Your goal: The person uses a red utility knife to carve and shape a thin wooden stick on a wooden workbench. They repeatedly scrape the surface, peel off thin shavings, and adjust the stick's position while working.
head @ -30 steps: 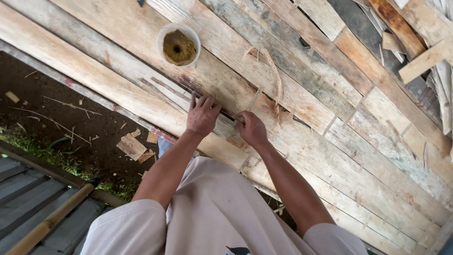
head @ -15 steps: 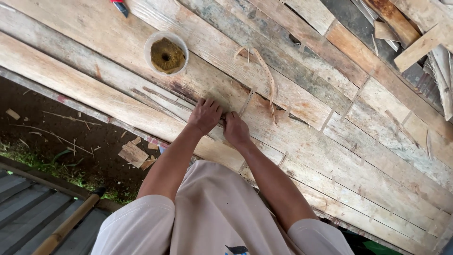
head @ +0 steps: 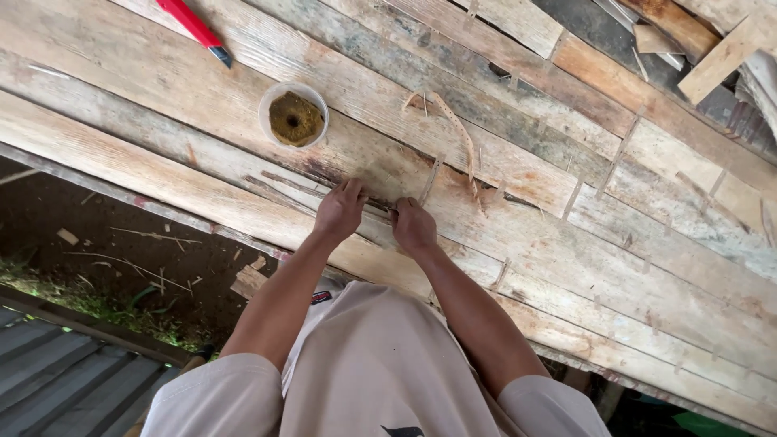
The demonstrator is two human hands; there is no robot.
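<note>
My left hand (head: 341, 210) and my right hand (head: 413, 226) rest close together on a weathered wooden plank surface (head: 566, 226). Both pinch at a thin dark strip (head: 299, 184) that lies along a gap between planks. The fingers hide exactly how it is gripped. A pale curled sliver of wood or fibre (head: 457, 133) lies just beyond my right hand.
A white plastic cup (head: 293, 116) with brownish contents stands on the planks beyond my left hand. A red-handled tool (head: 194, 28) lies at the far left. Bare soil with wood scraps (head: 121, 243) and corrugated sheet (head: 48, 380) lie below the plank edge. Loose offcuts (head: 712, 48) sit at the far right.
My two hands have drawn together, from apart to nearly touching, over the gap between planks. The view has shifted, and the red tool has come into sight.
</note>
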